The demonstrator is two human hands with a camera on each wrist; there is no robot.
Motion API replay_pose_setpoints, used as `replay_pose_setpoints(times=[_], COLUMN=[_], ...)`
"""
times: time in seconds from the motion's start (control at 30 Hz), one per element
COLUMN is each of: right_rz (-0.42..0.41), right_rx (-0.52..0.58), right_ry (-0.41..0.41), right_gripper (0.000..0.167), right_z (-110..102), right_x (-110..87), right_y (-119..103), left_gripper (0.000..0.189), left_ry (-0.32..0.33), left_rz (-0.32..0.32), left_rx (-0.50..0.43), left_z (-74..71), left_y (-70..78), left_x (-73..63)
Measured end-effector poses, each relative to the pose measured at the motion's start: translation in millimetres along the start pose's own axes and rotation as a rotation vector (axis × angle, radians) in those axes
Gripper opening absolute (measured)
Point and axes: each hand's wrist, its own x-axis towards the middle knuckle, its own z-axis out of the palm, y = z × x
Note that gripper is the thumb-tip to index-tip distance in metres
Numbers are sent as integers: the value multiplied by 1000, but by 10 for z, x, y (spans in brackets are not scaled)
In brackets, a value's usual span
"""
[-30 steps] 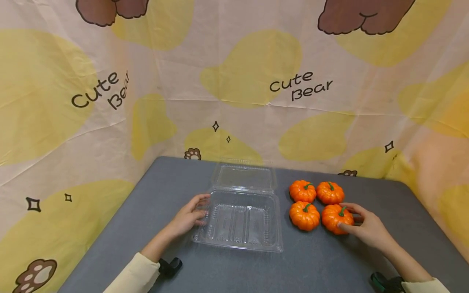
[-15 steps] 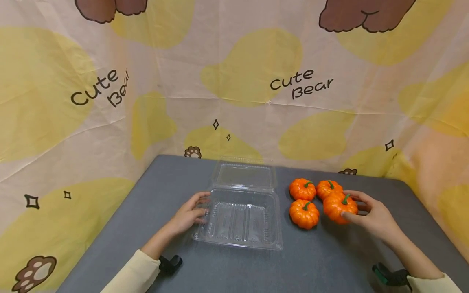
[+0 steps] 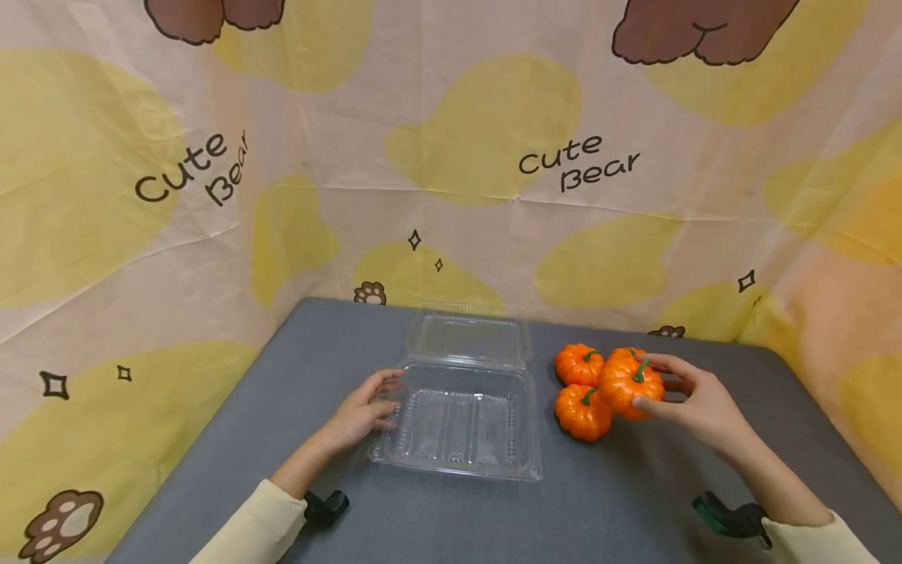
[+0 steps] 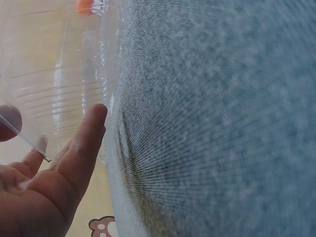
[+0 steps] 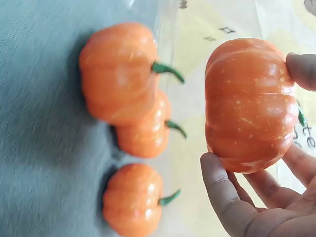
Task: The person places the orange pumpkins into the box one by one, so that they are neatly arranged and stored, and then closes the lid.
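right hand [image 3: 705, 403]: thumb and fingers curled round one mini pumpkin [image 3: 627, 385], spread about as wide as its body; hold looks secure.
held pumpkin: off the gray table [image 3: 320, 352], stem up, right of the container; in head view it overlaps two others.
change: over the last second this pumpkin has left the near-right spot, risen and shifted left. reading: lift done, carry apparently under way.
left hand [image 3: 362, 411]: fingers loosely extended at the container's left wall, gripping no pumpkin; contact pressure cannot be told.
container base [image 3: 461, 431]: transparent plastic clamshell, flat on table between the hands, not shifted noticeably.
near-left pumpkin [image 3: 581, 413]: on table, between held pumpkin and base; main obstacle to a low leftward path, with the base's right wall.
far-left pumpkin [image 3: 578, 363]: on table just behind it.
far-right pumpkin [image 5: 132, 200]: on table, mostly hidden in head view.
lid [image 3: 468, 341]: folded back beyond the base, not covering it.
backdrop [image 3: 465, 133]: "cute bear" printed cloth behind table.
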Motion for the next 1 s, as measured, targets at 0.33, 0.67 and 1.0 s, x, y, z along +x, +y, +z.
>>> replay_pose_setpoints(times=[0.33, 0.67, 1.0], right_rz=[-60, -75, -92], right_rx=[69, 162, 261], right_ry=[-32, -74, -108], right_gripper=[63, 64, 59], right_z=[175, 394, 702], right_x=[45, 122, 186], right_y=[-195, -386, -602], left_gripper=[53, 53, 53], left_ry=[-4, 17, 22], left_rz=[8, -6, 5], left_rx=[-7, -6, 1], left_z=[-4, -2, -15], left_y=[-22, -25, -32], left_x=[1, 1, 5])
